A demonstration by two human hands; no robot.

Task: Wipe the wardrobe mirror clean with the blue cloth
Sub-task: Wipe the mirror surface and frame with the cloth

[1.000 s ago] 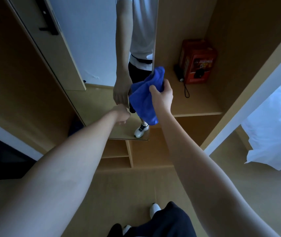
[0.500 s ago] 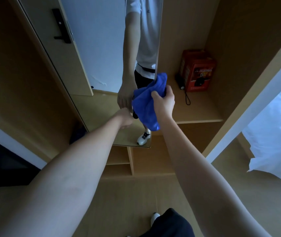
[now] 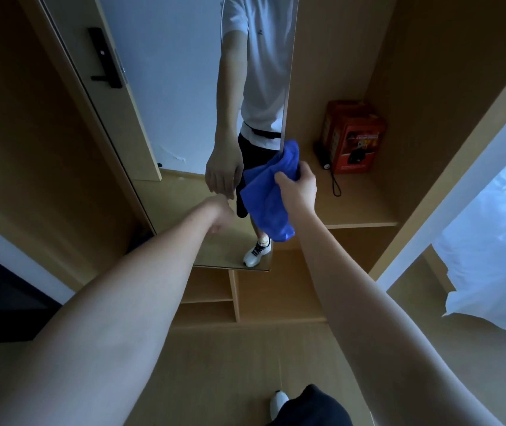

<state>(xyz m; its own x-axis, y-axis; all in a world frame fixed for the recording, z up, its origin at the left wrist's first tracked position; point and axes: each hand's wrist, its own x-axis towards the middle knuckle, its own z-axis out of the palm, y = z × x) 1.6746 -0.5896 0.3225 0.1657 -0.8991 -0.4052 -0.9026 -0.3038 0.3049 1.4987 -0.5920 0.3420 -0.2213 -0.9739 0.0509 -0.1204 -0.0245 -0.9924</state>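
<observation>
The mirror [image 3: 184, 87] is bare above both hands; a red box [image 3: 353, 139] crowds the shelf [image 3: 365, 210] just right.

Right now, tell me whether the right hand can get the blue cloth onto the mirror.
Probably yes: the right hand grips the blue cloth by the mirror's right edge, with nothing between them.

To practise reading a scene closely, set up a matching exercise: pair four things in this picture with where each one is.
Things:
1. crumpled blue cloth
2. red cardboard box
3. black door handle
4. white bedding

Places:
A. on the wardrobe shelf
B. reflected in the mirror
C. gripped by the right hand
D. far right

Pairs: 1-C, 2-A, 3-B, 4-D
</observation>
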